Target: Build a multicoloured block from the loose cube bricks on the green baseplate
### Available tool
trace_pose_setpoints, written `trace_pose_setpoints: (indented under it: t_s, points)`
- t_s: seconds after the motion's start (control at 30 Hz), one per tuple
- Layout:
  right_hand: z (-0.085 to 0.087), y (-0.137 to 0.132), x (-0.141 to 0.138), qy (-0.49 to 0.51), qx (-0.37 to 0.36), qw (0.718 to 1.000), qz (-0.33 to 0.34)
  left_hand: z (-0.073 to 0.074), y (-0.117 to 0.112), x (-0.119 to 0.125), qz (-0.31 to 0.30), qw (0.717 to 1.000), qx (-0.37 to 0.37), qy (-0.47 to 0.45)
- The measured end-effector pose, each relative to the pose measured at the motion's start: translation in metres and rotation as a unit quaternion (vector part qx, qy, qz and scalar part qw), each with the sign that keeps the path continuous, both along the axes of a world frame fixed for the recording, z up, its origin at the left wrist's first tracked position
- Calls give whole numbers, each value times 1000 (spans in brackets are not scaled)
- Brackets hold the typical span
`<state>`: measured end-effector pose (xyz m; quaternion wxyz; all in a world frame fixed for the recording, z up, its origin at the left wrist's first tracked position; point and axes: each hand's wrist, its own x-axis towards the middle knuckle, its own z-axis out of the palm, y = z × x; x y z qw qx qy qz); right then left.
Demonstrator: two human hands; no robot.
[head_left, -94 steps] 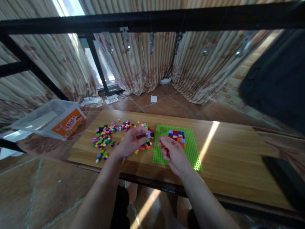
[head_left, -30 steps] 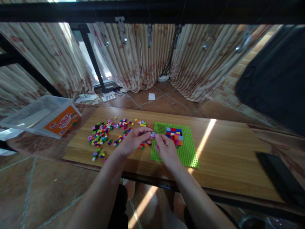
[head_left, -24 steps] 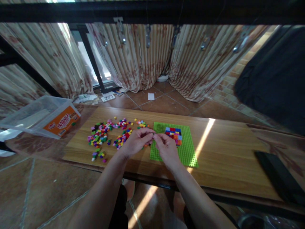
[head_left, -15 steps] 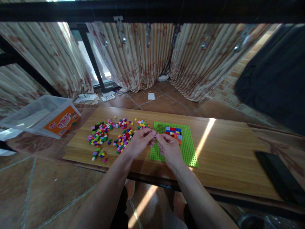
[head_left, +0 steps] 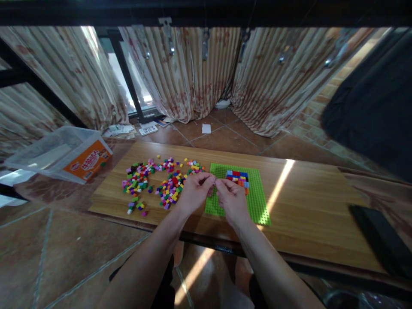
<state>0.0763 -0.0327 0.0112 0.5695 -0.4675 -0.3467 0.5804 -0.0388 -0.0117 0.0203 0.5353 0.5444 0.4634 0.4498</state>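
Small piece [head_left: 214, 182]: held above left part of green baseplate [head_left: 256, 206], mostly hidden by fingertips, colour unclear; left hand [head_left: 197, 191]: thumb and index finger closed in pinch on small piece; right hand [head_left: 234, 200]: same pinch, fingertips just beside those of left hand; multicoloured brick block [head_left: 236, 174]: on baseplate, partly hidden by right hand; loose bricks [head_left: 169, 189]: clustered left of baseplate on wooden table [head_left: 312, 206]; clear plastic bin [head_left: 90, 161]: orange-labelled, well left of baseplate.
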Motion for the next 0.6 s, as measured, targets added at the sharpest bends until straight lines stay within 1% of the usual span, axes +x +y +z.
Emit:
trace_pose_setpoints:
  t_s: [0.13, 0.3, 0.47, 0.6]
  points:
    - [0, -1, 0, 20, -17, 1000, 0, 2, -1, 1, 9, 1000, 9, 13]
    - [1, -2, 2, 38, -34, 999, 18, 2, -2, 2, 20, 999, 11, 23]
    - [4, -1, 4, 42, -35, 998, 23, 1, -3, 3, 19, 999, 14, 23]
    - [2, 0, 5, 46, -42, 998, 29, -2, -3, 5, 25, 999, 12, 24]
